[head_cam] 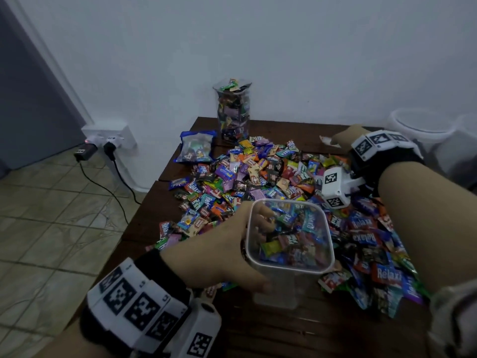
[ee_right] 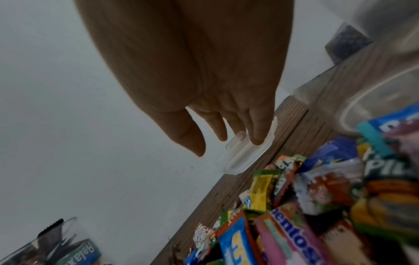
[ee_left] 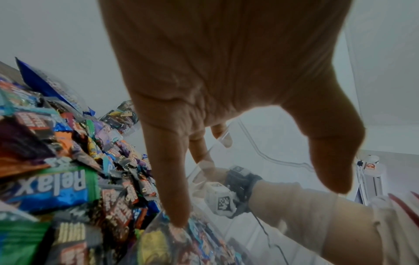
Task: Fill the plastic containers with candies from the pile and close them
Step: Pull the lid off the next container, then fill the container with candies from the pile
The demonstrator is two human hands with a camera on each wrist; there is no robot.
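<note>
Now our left hand (head_cam: 222,257) wraps the candy-filled container (head_cam: 289,236) at the pile's (head_cam: 258,174) near edge; our right hand (ee_right: 226,114), fingers extended together, touches the clear lid (ee_right: 249,150) by the wall; we should pinch its rim firmly, then seat it squarely.

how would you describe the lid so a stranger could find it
Go to the table's far edge by the wall, beyond the candy pile. The lid lies flat there under the right hand's fingertips: small, clear plastic, the only unwrapped thing nearby.

wooden table (head_cam: 271,332), wall socket (head_cam: 109,136), tiled floor (head_cam: 51,215)
</note>
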